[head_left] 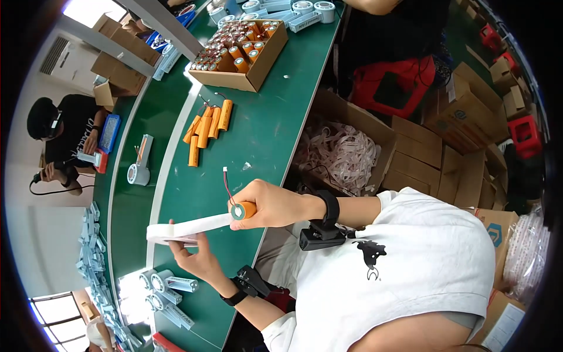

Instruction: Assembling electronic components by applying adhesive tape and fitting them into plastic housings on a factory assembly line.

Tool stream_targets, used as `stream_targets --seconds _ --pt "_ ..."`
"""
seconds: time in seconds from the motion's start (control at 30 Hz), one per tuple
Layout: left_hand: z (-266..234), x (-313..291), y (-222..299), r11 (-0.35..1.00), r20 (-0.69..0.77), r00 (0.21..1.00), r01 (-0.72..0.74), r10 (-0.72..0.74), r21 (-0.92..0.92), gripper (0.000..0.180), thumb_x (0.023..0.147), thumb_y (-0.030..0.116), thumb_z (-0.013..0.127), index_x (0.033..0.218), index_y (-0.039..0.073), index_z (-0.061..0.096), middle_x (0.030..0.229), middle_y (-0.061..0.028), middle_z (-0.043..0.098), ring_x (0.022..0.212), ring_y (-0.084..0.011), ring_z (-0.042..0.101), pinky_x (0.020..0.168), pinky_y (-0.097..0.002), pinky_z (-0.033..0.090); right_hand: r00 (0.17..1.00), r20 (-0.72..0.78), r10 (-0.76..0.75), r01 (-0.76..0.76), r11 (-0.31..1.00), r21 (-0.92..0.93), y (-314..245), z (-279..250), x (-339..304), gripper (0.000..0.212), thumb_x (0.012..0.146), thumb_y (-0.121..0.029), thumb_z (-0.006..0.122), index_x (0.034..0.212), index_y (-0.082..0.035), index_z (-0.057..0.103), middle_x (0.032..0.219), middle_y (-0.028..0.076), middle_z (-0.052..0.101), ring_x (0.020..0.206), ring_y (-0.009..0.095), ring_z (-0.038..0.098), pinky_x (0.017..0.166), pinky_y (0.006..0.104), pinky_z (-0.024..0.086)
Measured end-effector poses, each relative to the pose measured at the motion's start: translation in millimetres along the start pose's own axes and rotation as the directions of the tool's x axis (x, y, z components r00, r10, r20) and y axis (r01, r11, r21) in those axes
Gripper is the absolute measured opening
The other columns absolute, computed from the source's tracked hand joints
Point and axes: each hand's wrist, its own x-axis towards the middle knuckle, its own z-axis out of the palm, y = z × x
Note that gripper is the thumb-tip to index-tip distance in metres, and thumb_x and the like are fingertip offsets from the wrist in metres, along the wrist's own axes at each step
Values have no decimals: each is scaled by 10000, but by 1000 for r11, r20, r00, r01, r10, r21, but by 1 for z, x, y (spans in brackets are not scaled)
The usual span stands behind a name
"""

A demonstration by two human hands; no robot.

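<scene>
My right hand (264, 202) is closed around an orange cylindrical battery (248, 209), its end facing up. Thin red and dark wires rise from that end to a small white connector (225, 169). A white tape strip (202, 225) stretches from the battery to my left hand (199, 258). The fingers of my left hand grip the looped far end of the tape; whether a full roll sits there is hard to see. Beyond my hands, several orange batteries (204, 130) with wires lie in a loose group on the green table (258, 141).
A cardboard box (258, 79) of orange batteries stands farther along the table. Light-blue handheld fans (167, 287) lie near my left arm; another fan (139, 173) rests across the pale divider. A carton of discarded strips (343, 155) sits beside the table. A person (70, 132) works opposite.
</scene>
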Motion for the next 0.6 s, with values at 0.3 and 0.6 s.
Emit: stream_targets --seconds 0.3,0.6 --pt "-48 -6 -18 816 -64 998 -40 4 -576 448 916 202 411 1322 22 347 1113 -130 533 915 -160 502 843 -296 392 998 -47 34 -30 997 76 26 -5 9 211 814 -180 618 908 3 573 773 61 510 618 109 492 555 244 384" --pt "-43 -25 -14 978 -86 990 -99 116 183 470 959 323 307 1309 14 354 1072 -139 530 912 -211 469 898 -339 279 914 140 -382 400 906 -137 -12 35 55 257 816 -128 582 977 68 541 890 135 543 746 242 542 664 303 436"
